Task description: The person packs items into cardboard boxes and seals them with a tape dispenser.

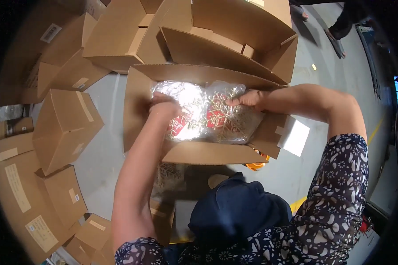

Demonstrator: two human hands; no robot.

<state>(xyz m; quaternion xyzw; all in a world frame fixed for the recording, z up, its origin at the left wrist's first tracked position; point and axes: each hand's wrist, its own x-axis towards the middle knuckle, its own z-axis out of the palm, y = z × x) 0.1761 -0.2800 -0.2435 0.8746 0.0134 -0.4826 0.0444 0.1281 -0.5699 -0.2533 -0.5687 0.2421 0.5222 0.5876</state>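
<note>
An open cardboard box [199,152] stands in front of me. In it two clear plastic bags lie side by side, the left bag [191,115] shining brightly and the right bag [239,126] duller. Gold glittery snowflake ornaments and red cards show through the plastic. My left hand [163,105] is down inside the box at the left bag's edge, its fingers curled against the plastic and partly hidden. My right hand [248,100] grips the upper right edge of the right bag, thumb on top and the other fingers mostly out of sight.
Several open cardboard boxes [225,46] stand beyond this one. More boxes [66,126] are stacked at the left. Another bagged snowflake [168,176] lies below the near wall, and an orange round object [256,165] sits by the right corner. Another person's feet [336,42] are at the upper right.
</note>
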